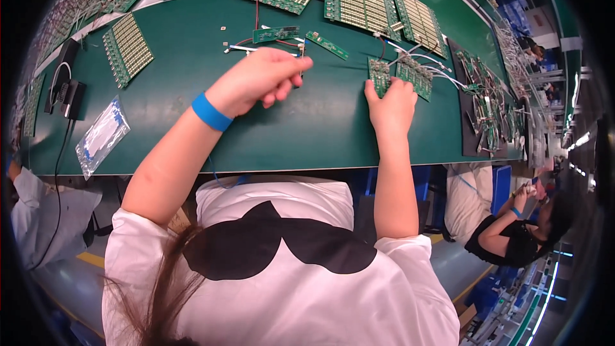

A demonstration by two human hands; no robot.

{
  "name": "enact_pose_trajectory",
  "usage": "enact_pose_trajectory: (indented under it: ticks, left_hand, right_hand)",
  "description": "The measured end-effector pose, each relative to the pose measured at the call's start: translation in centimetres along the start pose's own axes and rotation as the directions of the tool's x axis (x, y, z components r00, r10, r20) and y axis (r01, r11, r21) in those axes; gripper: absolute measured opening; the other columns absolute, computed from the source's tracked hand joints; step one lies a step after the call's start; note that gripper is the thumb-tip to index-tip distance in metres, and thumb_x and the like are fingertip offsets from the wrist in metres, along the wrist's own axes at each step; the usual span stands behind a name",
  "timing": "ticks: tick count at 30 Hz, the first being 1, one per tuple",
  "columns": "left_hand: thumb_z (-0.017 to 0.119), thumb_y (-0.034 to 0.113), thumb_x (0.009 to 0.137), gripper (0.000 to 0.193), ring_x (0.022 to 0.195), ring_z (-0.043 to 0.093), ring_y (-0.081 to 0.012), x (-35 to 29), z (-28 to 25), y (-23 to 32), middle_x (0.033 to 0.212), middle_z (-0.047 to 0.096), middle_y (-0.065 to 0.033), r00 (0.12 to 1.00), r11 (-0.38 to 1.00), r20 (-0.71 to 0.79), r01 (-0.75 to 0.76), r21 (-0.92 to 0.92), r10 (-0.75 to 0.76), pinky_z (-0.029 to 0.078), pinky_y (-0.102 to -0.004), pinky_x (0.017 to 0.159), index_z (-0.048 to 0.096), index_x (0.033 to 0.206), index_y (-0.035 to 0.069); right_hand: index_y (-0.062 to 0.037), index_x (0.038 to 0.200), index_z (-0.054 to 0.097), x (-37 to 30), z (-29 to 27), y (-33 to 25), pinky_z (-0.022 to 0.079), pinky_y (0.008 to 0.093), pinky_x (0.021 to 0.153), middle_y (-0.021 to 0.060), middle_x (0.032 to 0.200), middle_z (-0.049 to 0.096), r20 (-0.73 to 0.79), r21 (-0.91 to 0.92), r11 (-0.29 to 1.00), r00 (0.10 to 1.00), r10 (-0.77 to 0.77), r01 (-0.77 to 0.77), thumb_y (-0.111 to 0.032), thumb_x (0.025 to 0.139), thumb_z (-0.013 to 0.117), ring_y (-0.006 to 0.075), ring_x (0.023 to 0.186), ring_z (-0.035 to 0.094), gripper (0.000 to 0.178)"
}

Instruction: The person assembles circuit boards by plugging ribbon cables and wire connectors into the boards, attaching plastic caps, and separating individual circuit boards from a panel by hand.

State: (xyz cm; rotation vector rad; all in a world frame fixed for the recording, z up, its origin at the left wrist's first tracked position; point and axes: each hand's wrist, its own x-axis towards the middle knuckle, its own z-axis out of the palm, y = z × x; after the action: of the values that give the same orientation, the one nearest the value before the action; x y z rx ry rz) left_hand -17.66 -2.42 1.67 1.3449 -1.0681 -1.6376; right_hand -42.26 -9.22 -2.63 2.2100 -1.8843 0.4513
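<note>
My left hand, with a blue band round the wrist, hangs over the middle of the green table, its fingers pinched together. A thin, small piece shows by the fingertips, too small to make out. Just beyond lie a narrow green circuit board with wires and a second narrow board. My right hand has its thumb and fingers closed on the near edge of a small green circuit board. Beside that one is another small circuit board, with white cables running off to the right.
Panels of circuit boards line the far side, and one panel lies at the left. A clear plastic bag and a black device sit at the left edge. Wired boards are heaped right. A co-worker sits at the right.
</note>
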Motion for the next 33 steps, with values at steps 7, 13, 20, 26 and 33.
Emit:
enact_pose_trajectory:
  ticks: [7,13,20,26,33]
  left_hand:
    - [0.054,0.032,0.089,0.030,0.050,0.052,-0.0067,-2.2,5.2,-1.4,0.068,0.057,-0.0023,0.981,0.997,0.191,0.035,-0.062,-0.023,0.041,-0.0179,0.042,0.054,0.096,0.003]
    - [0.062,0.026,0.085,0.034,0.060,0.058,-0.0091,-3.7,5.6,-3.1,0.078,0.061,-0.0037,0.952,0.964,0.232,-0.149,-0.219,0.200,0.047,-0.0203,0.049,0.054,0.107,0.002]
    - [0.063,0.011,0.082,0.023,0.069,0.064,-0.0124,-5.7,5.2,-4.9,0.081,0.063,-0.0061,0.928,0.979,0.360,-0.026,-0.200,0.098,0.051,-0.0208,0.055,0.057,0.102,0.000]
    - [0.068,0.004,0.076,0.024,0.070,0.063,-0.0148,-7.2,5.1,-3.8,0.080,0.063,-0.0083,0.888,0.969,0.460,0.103,-0.226,0.013,0.054,-0.0260,0.060,0.057,0.097,-0.002]
    - [0.064,0.012,0.081,0.018,0.064,0.065,-0.0140,-7.5,5.1,-3.6,0.073,0.064,-0.0082,0.816,0.964,0.548,0.257,-0.063,-0.182,0.050,-0.0204,0.052,0.061,0.093,-0.001]
  right_hand:
    - [0.0050,0.111,0.043,-3.3,-4.8,-2.1,0.047,0.0253,0.070,0.0127,0.095,0.060,0.149,0.904,0.381,0.978,0.146,-0.195,-0.006,0.074,0.069,0.0145,0.080,0.058,0.046]
    - [0.0015,0.119,0.034,-8.8,-7.1,-4.7,0.047,0.0217,0.064,0.0094,0.096,0.058,0.356,0.934,0.110,0.902,-0.246,-0.339,0.002,0.075,0.065,0.0114,0.084,0.058,0.054]
    - [0.0022,0.099,0.052,-7.5,-8.3,-3.4,0.043,0.0184,0.049,0.0032,0.074,0.059,0.615,0.753,0.235,0.529,-0.585,-0.615,-0.023,0.091,0.052,0.0067,0.061,0.054,0.027]
    - [0.0011,0.077,0.062,-8.2,-7.9,-4.1,0.043,0.0204,0.052,0.0018,0.063,0.059,0.546,0.731,0.135,0.455,-0.703,-0.669,-0.038,0.095,0.040,0.0056,0.058,0.052,0.049]
    - [-0.0004,0.073,0.064,-9.2,-7.0,-4.8,0.038,0.0201,0.049,0.0003,0.061,0.057,0.593,0.682,0.107,0.462,-0.659,-0.723,-0.040,0.095,0.040,0.0046,0.055,0.048,0.051]
